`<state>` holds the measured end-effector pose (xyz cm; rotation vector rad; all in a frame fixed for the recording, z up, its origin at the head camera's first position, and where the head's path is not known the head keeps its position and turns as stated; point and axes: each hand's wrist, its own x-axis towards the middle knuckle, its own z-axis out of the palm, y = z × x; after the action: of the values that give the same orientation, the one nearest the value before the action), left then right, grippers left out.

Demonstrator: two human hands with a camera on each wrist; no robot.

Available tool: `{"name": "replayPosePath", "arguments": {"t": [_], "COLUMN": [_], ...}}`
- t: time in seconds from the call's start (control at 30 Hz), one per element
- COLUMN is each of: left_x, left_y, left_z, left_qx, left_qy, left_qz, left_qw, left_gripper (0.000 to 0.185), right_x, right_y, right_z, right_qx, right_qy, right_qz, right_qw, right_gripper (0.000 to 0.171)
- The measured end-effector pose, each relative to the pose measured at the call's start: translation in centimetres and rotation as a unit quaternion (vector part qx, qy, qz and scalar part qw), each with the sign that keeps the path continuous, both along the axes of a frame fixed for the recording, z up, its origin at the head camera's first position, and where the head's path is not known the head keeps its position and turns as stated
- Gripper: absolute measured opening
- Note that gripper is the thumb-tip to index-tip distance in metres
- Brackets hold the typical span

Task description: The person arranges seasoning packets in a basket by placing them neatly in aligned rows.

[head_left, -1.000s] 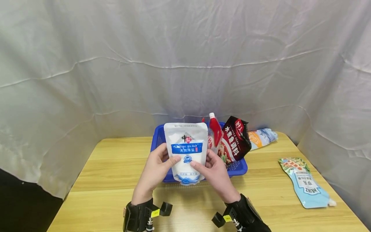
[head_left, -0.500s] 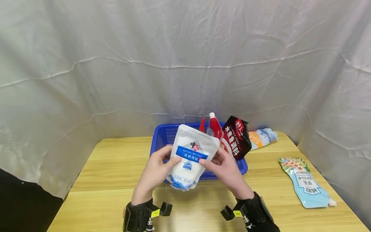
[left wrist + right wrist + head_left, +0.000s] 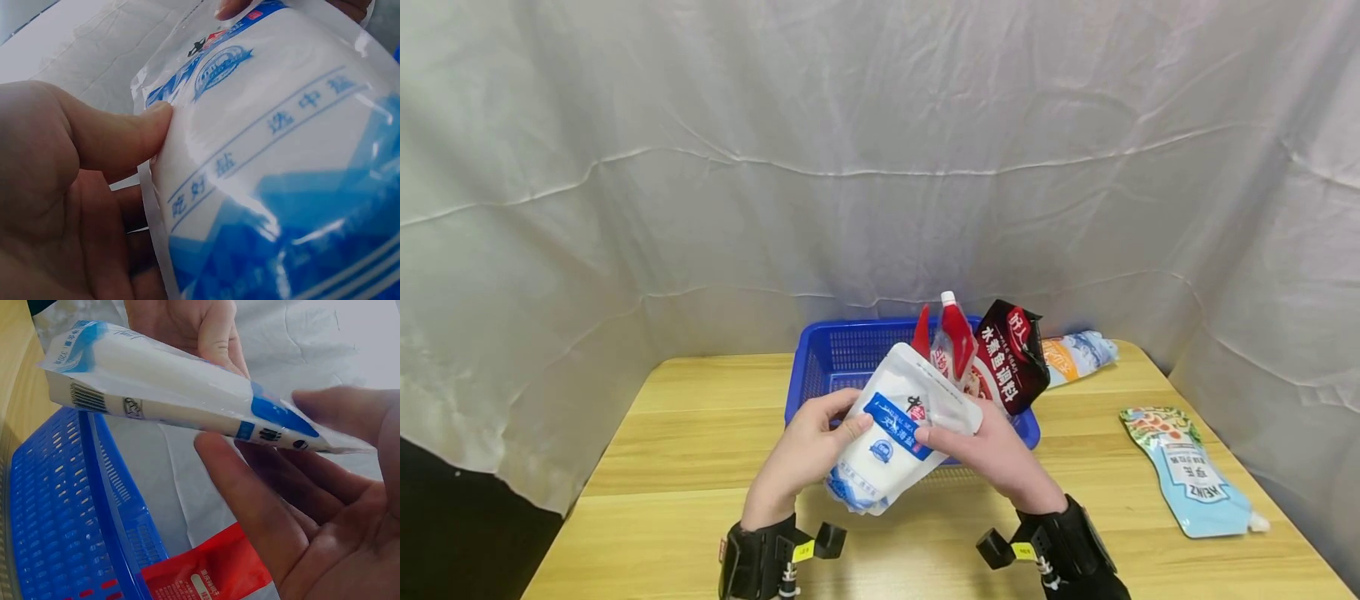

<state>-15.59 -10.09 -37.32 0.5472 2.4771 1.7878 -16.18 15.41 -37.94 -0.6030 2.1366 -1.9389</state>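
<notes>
Salt bag [image 3: 895, 442]: just below the middle of the head view, top leaning to the upper right, overlapping the near side of the basket [image 3: 805, 367].
Bag handling: the step in hand looks like steadying or turning the bag between both hands.
Next move: probably calls for even pressure from both sides, since the soft pouch could fold or slip.
Left hand [image 3: 816, 437]: narrow grip on the bag's left edge, thumb across the printed front, fingers behind.
Right hand [image 3: 996, 454]: holds the bag's upper right, thumb in front, fingers behind.
Forearms: rise from the bottom edge, angled inward.
</notes>
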Motion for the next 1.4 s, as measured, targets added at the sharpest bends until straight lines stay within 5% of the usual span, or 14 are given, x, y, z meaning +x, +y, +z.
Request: {"name": "replayPosePath", "arguments": {"t": [0.2,0.43,0.67,0.8,0.9,1.0,1.17,1.27,1.4], "left_x": [0.0,0.0,-0.2,-0.3,-0.6,-0.9,-1.3,-1.5,-1.8], "left_y": [-0.3,-0.4,-1.2,-2.4,-3.1,-3.6,-3.8,-3.8,-3.6], "left_z": [-0.2,-0.1,-0.1,-0.1,-0.4,-0.6,-1.0,-1.1,-1.3], "left_qx": [-0.004,0.004,0.066,0.082,0.056,-0.023,-0.118,-0.129,-0.140], "left_qy": [-0.003,0.014,0.071,0.091,0.091,0.069,0.013,-0.003,-0.013], "left_qz": [-0.003,0.028,0.133,0.209,0.258,0.295,0.299,0.297,0.295], "left_qw": [1.0000,0.9995,0.9863,0.9702,0.9603,0.9528,0.9467,0.9463,0.9452], "left_gripper": [0.022,0.023,0.022,0.024,0.026,0.029,0.041,0.044,0.044], "right_x": [0.1,0.8,1.0,0.2,-0.5,-1.2,-2.5,-3.2,-3.8], "right_y": [-0.5,-1.2,-2.0,-3.2,-4.4,-5.6,-7.3,-8.1,-8.8], "right_z": [-0.2,0.4,1.6,2.3,2.7,2.7,1.7,1.1,0.4], "right_qx": [0.007,0.029,0.023,0.022,0.036,0.066,0.150,0.194,0.248], "right_qy": [0.012,0.018,0.020,0.084,0.167,0.251,0.366,0.402,0.410], "right_qz": [-0.007,-0.070,-0.134,-0.172,-0.205,-0.233,-0.257,-0.258,-0.247], "right_qw": [1.000,0.997,0.991,0.981,0.964,0.937,0.882,0.857,0.842], "right_gripper": [0.032,0.032,0.031,0.025,0.023,0.030,0.044,0.049,0.051]}}
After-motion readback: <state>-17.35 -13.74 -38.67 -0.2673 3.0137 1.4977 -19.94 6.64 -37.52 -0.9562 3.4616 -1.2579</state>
